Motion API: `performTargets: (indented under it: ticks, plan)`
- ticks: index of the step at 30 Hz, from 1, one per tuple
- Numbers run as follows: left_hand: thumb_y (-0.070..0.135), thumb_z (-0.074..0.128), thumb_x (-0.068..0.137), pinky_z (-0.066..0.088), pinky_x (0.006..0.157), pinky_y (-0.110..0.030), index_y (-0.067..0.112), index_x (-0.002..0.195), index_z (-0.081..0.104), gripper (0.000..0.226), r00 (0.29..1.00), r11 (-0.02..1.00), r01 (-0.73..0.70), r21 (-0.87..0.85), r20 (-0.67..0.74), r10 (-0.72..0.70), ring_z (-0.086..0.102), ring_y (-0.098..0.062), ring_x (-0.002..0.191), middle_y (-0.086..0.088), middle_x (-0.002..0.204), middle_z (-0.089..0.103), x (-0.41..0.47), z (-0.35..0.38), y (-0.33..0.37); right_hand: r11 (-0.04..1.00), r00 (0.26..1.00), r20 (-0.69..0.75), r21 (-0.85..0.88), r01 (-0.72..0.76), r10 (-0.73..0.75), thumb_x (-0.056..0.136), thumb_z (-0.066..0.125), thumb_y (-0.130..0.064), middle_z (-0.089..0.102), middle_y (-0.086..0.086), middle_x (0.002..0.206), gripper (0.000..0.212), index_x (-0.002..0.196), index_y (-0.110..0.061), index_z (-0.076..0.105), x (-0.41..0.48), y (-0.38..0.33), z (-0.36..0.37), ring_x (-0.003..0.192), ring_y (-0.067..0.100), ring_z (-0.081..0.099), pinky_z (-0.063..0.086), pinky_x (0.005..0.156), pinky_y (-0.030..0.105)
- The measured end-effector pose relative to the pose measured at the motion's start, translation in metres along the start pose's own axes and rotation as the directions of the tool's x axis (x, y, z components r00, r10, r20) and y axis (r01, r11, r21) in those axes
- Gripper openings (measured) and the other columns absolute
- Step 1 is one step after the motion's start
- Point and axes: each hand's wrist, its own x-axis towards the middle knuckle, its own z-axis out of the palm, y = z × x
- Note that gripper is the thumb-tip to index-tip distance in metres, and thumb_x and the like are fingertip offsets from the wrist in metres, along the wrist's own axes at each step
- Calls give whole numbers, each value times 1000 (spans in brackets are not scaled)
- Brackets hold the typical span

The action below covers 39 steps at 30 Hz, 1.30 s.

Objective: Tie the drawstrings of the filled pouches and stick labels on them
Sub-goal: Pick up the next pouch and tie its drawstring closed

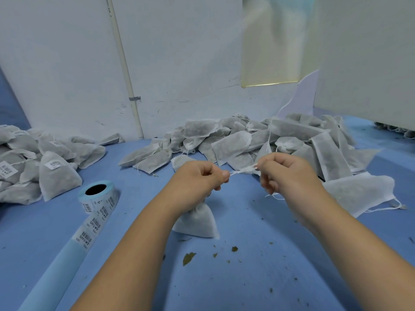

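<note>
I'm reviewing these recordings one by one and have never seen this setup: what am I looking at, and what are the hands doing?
There is no machine: one picture, from a camera worn on a person's head, looking down at their bare hands. The left hand grips the neck of a pouch resting on the blue surface; the right hand pinches its drawstring, stretched between the hands. At left lie labelled pouches, at the back unlabelled pouches, and beside the left pile a label roll.
</note>
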Motion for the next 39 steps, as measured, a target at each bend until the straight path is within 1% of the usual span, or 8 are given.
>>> performTargets:
  ticks: [6,12,16,21,24,29,33,39]
  plan:
    - [47,71,83,50,85,-27,26,84,75,21,964,998,52,-46,264,-38,68,-6,82,7,90,75,-6,-11,-3,992,994,-109,129,-11,26,82,62,-15,51,-1,53,22,60,-21,63,6,1,-8,50,14,44,36,53,29]
    - [48,71,72,49,85,-29,25,87,77,29,911,992,114,56,393,-127,68,-10,85,2,91,75,-8,-16,-4,988,986,-164,155,-7,32,82,60,-14,49,-3,52,24,59,-20,61,10,4,-11,51,16,41,40,47,21]
    - [42,70,82,38,62,-27,20,68,55,30,976,986,125,109,164,-142,52,-10,60,5,66,56,-3,-7,-3,989,983,-183,137,60,-34,83,59,-12,48,-3,52,27,57,-20,58,5,-1,-9,49,14,39,39,46,16]
    - [41,60,89,39,62,-29,21,73,53,27,994,995,92,46,-57,-89,52,-13,61,3,68,54,2,13,-1,954,951,-86,-76,291,-297,81,64,-12,50,-12,55,19,63,-20,62,-10,-5,9,50,4,42,36,48,13]
    - [35,55,91,34,58,-30,21,66,48,29,992,999,38,37,-122,-33,42,-12,55,8,58,45,5,19,0,803,868,76,-347,485,-491,74,62,-18,54,-11,62,9,66,-21,62,-18,-5,21,58,8,48,38,56,17]
    - [36,51,94,35,42,-17,29,49,51,45,986,997,55,-54,-156,-63,40,-2,42,17,46,42,7,22,3,649,825,242,-520,555,-512,78,66,-20,49,-16,70,6,73,-22,63,-21,5,23,64,2,47,44,60,27]
    - [41,53,96,51,51,-22,31,71,69,31,987,970,128,-207,-73,-146,64,-6,58,10,66,67,3,19,7,591,819,247,-589,551,-517,79,69,-15,49,-14,72,10,73,-20,63,-19,5,19,63,4,45,46,59,33]
    - [23,45,100,54,95,-49,7,120,65,32,958,901,285,-328,125,-258,69,-30,107,-16,114,72,-1,12,13,555,817,276,-621,554,-506,81,67,-16,57,-6,76,5,76,-18,66,-19,0,15,64,11,47,47,58,38]
